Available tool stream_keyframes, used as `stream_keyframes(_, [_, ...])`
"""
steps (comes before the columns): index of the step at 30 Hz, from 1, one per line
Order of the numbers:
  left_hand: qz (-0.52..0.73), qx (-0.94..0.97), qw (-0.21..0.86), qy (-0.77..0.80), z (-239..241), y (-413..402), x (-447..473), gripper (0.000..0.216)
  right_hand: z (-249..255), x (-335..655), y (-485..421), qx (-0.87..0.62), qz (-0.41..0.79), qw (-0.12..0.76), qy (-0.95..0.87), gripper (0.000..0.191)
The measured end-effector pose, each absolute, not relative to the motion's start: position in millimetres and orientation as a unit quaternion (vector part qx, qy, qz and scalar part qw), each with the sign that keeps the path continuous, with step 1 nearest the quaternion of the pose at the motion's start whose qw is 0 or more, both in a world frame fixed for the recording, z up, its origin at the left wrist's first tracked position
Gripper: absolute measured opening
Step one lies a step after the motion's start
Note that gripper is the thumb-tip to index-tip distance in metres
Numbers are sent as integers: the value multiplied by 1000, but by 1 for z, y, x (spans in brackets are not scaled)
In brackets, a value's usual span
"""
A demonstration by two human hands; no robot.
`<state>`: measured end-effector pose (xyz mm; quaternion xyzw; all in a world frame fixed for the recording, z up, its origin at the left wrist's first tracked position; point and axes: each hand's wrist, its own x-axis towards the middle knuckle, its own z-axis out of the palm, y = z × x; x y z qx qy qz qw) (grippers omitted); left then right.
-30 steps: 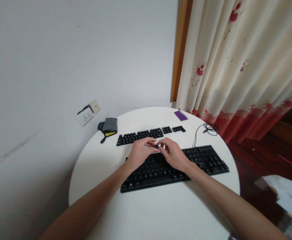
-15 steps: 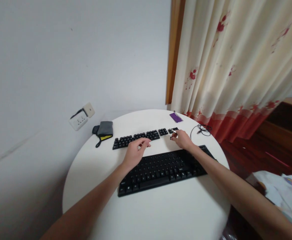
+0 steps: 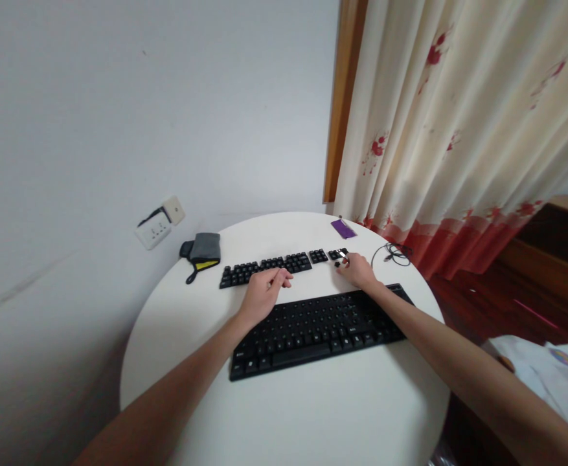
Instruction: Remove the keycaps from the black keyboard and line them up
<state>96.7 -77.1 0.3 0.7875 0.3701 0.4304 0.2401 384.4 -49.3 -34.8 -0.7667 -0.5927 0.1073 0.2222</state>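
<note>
Head view: right hand (image 3: 358,270) held silver tool (image 3: 343,254) near loose black keycap (image 3: 337,264). Left hand (image 3: 261,291) curled narrow; whether it held anything could not be told. Keyboard (image 3: 307,327) lay on table (image 3: 313,408) in front of keycap rows (image 3: 297,262).

Likely a room in a home — floral curtain (image 3: 405,129), dark red wood-look floor (image 3: 463,301), scuffed white wall (image 3: 239,110) with a power socket (image 3: 155,231) — round white table (image 3: 313,408).

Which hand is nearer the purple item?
Right. The right hand is on the near side of the purple item, by the rightmost keycap group; the left hand is farther off, lower left.
</note>
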Motion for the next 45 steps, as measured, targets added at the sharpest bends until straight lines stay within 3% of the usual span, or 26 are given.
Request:
stream_keyframes(37, [401,799,254,368,-3,-78,98,41,-39,370,-32,-790,98,246,-554,18])
stream_keyframes(45, [402,799,250,371,-1,-77,97,40,4,383,-57,-765,78,318,-554,29])
